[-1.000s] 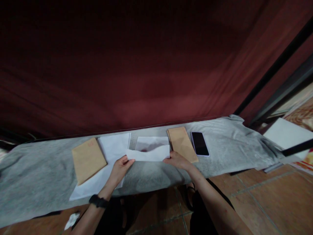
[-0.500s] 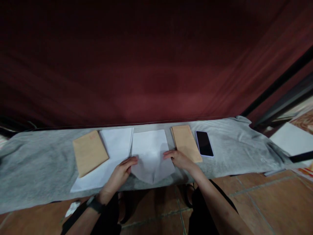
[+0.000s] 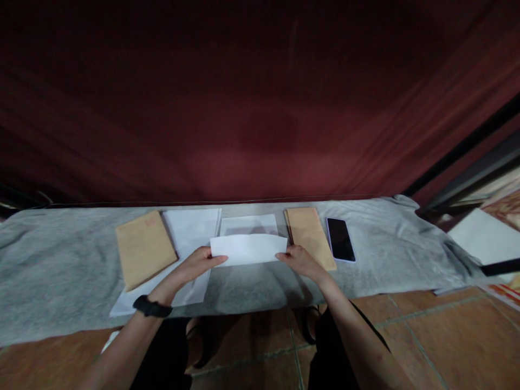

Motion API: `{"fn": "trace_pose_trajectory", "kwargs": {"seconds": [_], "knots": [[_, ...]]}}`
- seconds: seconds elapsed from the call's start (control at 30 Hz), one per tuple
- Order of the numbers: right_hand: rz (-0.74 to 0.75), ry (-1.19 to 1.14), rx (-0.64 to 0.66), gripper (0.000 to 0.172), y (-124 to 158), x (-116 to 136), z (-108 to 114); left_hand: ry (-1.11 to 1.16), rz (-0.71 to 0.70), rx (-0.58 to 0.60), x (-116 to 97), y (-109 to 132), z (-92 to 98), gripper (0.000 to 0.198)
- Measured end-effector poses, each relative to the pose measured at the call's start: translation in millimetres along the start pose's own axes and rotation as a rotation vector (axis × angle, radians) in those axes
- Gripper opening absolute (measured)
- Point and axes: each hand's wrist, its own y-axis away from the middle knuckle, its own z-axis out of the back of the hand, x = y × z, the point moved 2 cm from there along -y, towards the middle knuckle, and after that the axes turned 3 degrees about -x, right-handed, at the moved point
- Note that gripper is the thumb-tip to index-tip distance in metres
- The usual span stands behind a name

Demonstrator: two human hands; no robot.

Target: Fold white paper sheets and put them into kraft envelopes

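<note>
A white sheet of paper [image 3: 248, 249] is bent over on itself, its near part raised and turned away from me. My left hand [image 3: 202, 261] pinches its left end, thumb on the near face. At the right end my right hand [image 3: 298, 259] grips it the same way. The sheet's far part lies flat on the grey cloth behind the fold. Beside my left forearm are white papers [image 3: 190, 230], with a brown envelope [image 3: 145, 249] on top. Brown envelopes [image 3: 311, 238] lie just right of my right hand.
A phone [image 3: 340, 239] lies right of the envelopes. Grey cloth [image 3: 390, 244] covers the long bench, and a dark red curtain [image 3: 260, 135] hangs behind it. Below is a tiled floor [image 3: 426, 330]. A dark bar [image 3: 455, 149] slants at the right.
The sheet lay flat with my hands at its side edges. Now its near part is lifted and folded over away from me, with both hands gripping its ends.
</note>
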Motion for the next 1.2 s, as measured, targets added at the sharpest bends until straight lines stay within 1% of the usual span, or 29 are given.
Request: {"fn": "trace_pose_trajectory", "kwargs": {"seconds": [0.07, 0.1, 0.17, 0.23, 0.37, 0.43, 0.5, 0.67, 0.87, 1.03, 1.2], "knots": [[-0.042, 0.030, -0.060, 0.030, -6.9, -0.1, -2.7, 0.092, 0.070, 0.094, 2.0, -10.4, -8.5, 0.043], [-0.061, 0.050, -0.081, 0.029, -10.3, -0.2, -4.9, 0.114, 0.093, 0.104, 4.2, -14.9, -12.7, 0.045], [-0.099, 0.114, -0.112, 0.026, -16.1, 0.2, -9.7, 0.098, 0.100, 0.027, 9.7, -21.2, -18.8, 0.044], [-0.138, 0.198, -0.138, 0.022, -20.0, 2.6, -13.7, -0.013, 0.087, -0.052, 14.3, -23.4, -23.0, 0.037], [-0.224, 0.342, -0.145, 0.025, -25.8, 12.0, -16.3, -0.391, 0.041, -0.159, 12.4, -23.0, -25.1, 0.024], [-0.256, 0.381, -0.144, 0.027, -29.4, 16.7, -15.7, -0.533, 0.031, -0.190, 7.4, -24.5, -25.3, 0.022], [-0.276, 0.401, -0.149, 0.028, -33.5, 19.9, -15.5, -0.631, 0.047, -0.185, 2.7, -27.4, -26.6, 0.022], [-0.299, 0.474, -0.186, 0.031, -40.8, 22.9, -20.8, -0.796, 0.101, -0.158, -5.9, -32.4, -30.9, 0.027], [-0.307, 0.539, -0.211, 0.032, -43.0, 22.2, -26.6, -0.876, 0.154, -0.130, -14.4, -32.8, -33.8, 0.034], [-0.296, 0.629, -0.281, 0.031, -45.2, 24.1, -31.5, -0.908, 0.191, -0.159, -20.3, -35.2, -38.0, 0.039], [-0.229, 0.712, -0.377, 0.039, -48.7, 26.4, -38.7, -0.953, 0.181, -0.223, -19.6, -40.8, -44.6, 0.039]]}}
